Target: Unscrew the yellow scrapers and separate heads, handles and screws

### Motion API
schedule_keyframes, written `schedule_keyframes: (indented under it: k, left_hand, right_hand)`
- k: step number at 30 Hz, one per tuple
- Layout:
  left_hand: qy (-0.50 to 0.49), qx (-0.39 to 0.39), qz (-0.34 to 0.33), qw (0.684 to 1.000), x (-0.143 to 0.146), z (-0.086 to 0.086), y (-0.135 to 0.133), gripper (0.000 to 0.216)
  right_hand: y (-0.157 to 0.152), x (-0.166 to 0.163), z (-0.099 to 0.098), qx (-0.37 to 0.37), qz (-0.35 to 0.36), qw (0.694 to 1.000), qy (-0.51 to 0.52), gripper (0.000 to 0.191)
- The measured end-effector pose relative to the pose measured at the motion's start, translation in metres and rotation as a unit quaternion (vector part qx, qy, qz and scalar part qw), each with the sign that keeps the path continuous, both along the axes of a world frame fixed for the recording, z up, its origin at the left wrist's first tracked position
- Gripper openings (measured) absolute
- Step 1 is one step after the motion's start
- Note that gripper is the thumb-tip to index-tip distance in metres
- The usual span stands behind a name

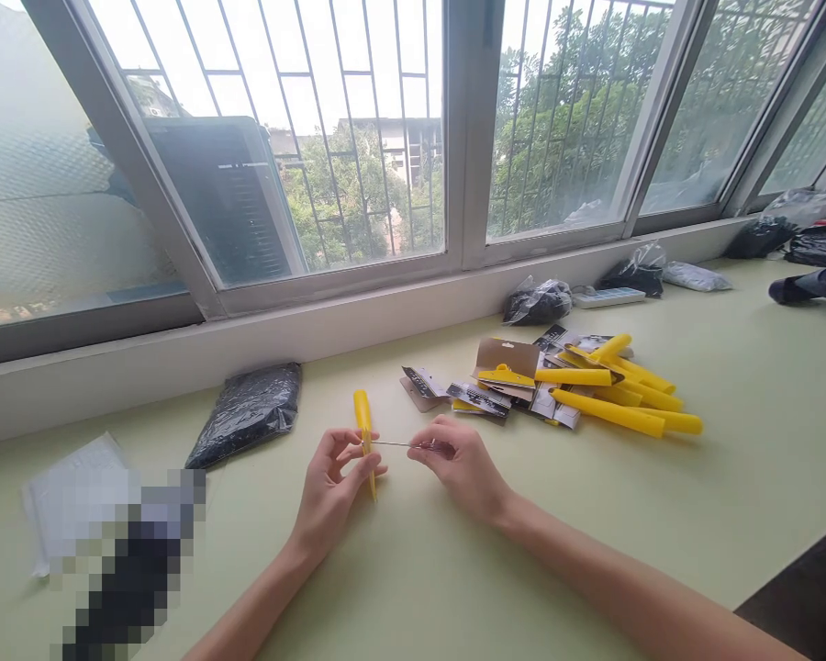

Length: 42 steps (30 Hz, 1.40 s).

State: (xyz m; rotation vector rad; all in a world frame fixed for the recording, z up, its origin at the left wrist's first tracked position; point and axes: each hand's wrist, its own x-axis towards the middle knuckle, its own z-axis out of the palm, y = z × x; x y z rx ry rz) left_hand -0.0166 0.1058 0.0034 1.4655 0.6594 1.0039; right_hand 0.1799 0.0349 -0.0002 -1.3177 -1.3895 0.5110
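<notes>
My left hand (327,491) is closed on a yellow tool (362,410), pinching it by its thin lower part. The tool stands nearly upright, its rounded handle at the top and its flat part seen edge-on. In my right hand (472,473) is a thin metal rod (392,444) like a screwdriver shaft, gripped between thumb and fingers. It lies almost level, and its left end reaches the yellow tool at my left fingers. Whether the tip sits in the tool is hidden. My fingers cover most of the rod's other end.
A pile of yellow handles (612,418) and printed cards (482,401) lies right of my hands. A black plastic-wrapped packet (254,408) and a clear bag (75,505) are at left. Several bags and a power strip (609,296) line the window ledge (358,321).
</notes>
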Motion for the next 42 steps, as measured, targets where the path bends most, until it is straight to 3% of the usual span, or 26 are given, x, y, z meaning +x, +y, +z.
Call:
schedule_keyframes:
  k: [5, 9, 14, 21, 27, 30, 36, 42]
  left_hand:
    - [-0.003, -0.003, 0.001, 1.0, 0.001, 0.001, 0.0, 0.029]
    - [0.002, 0.003, -0.001, 1.0, 0.001, 0.001, -0.001, 0.028]
    - [-0.001, 0.002, -0.001, 1.0, 0.002, 0.002, -0.001, 0.03]
    - [0.001, 0.007, -0.006, 1.0, 0.002, 0.001, -0.001, 0.028]
    - [0.002, 0.008, -0.008, 1.0, 0.001, 0.0, -0.002, 0.032]
    - [0.0, 0.005, -0.007, 1.0, 0.001, 0.0, -0.001, 0.033]
    - [0.002, 0.011, -0.012, 1.0, 0.001, 0.0, -0.001, 0.031]
    - [0.004, 0.012, -0.01, 1.0, 0.001, 0.0, -0.002, 0.031]
  right_hand:
    - [0.0, 0.004, 0.003, -0.023, 0.008, 0.999, -0.039, 0.032]
    - [0.002, 0.009, 0.005, 0.015, 0.021, 0.999, -0.034, 0.015]
    - [0.003, 0.008, 0.001, 0.06, -0.001, 0.997, -0.046, 0.007]
    - [0.001, 0.01, 0.005, 0.052, 0.018, 0.994, -0.094, 0.03]
    - [0.002, 0.01, 0.003, 0.085, 0.016, 0.993, -0.083, 0.018]
    - [0.002, 0.009, 0.003, 0.066, 0.008, 0.995, -0.073, 0.017]
    - [0.001, 0.013, 0.006, 0.03, 0.021, 0.993, -0.116, 0.033]
    - [0.003, 0.012, 0.004, 0.087, 0.018, 0.992, -0.09, 0.016]
